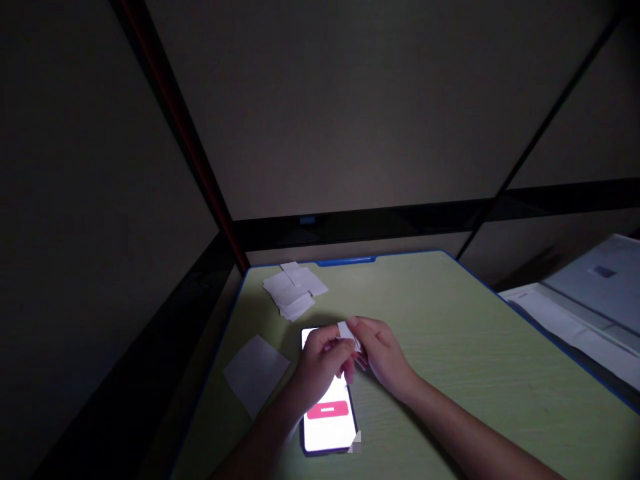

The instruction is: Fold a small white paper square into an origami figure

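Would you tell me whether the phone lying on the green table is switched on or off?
On: the phone screen glows white with a pink bar, partly covered by both hands.

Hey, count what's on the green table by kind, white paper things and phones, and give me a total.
Phone, lit screen, lying flat under the hands: 1
Small white paper piece pinched between left hand and right hand: 1
Single white sheet left of the phone: 1
Pile of white papers at the far edge, sheets too overlapped to count: 1
Total: 4
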Demonstrator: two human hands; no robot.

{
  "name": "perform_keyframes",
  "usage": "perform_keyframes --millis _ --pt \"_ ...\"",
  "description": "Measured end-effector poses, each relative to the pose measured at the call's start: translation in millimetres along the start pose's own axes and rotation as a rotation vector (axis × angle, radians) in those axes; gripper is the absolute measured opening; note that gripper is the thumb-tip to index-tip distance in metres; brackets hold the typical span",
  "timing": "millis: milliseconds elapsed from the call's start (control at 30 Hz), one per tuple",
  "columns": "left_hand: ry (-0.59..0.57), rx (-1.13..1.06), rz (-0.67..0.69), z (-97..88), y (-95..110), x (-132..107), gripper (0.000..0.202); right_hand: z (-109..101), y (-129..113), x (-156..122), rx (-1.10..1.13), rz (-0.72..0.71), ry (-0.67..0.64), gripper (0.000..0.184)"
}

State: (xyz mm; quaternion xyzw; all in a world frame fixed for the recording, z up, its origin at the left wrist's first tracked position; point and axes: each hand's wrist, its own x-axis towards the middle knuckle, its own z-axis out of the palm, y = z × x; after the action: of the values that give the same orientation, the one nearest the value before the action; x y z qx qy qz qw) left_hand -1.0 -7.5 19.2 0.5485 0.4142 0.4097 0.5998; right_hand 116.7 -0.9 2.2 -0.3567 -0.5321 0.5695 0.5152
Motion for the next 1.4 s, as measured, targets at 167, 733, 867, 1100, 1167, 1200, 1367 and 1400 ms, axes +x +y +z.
perform_keyframes --millis 167,733,867,1100,1167,1200,1367,1400 --pt "0.039 -0.033 0.045 -3.7 -3.1 2.3 0.022 -7.6 7.5 3.1 0.057 -0.025 0.008 0.051" --pt "0.162 -0.207 0.021 -9.4 -7.4 7.1 0.019 -7.9 -8.6 -0.2 -0.108 -0.031 -0.207 0.043" --pt "0.197 -0.230 0.010 -11.6 -7.2 9.7 0.017 -8.6 -5.3 1.1 -0.132 -0.027 -0.173 0.043" --pt "0.292 -0.190 0.095 -11.2 -9.7 12.8 0.020 -12.4 -4.9 3.4 -0.160 -0.023 -0.106 0.033" --pt "0.324 -0.197 0.108 -10.7 -10.6 13.4 0.019 -12.0 -4.7 3.7 -0.188 -0.033 -0.105 0.031" --pt "0.333 -0.202 0.110 -10.4 -10.8 13.5 0.018 -11.5 -4.1 3.8 -0.195 -0.036 -0.101 0.029" --pt "0.380 -0.162 0.115 -10.0 -10.7 12.0 0.018 -6.7 1.7 5.3 -0.167 -0.051 -0.089 0.025" --pt "0.390 -0.141 0.114 -10.4 -10.8 11.7 0.019 -6.0 2.8 5.9 -0.146 -0.046 -0.079 0.026"
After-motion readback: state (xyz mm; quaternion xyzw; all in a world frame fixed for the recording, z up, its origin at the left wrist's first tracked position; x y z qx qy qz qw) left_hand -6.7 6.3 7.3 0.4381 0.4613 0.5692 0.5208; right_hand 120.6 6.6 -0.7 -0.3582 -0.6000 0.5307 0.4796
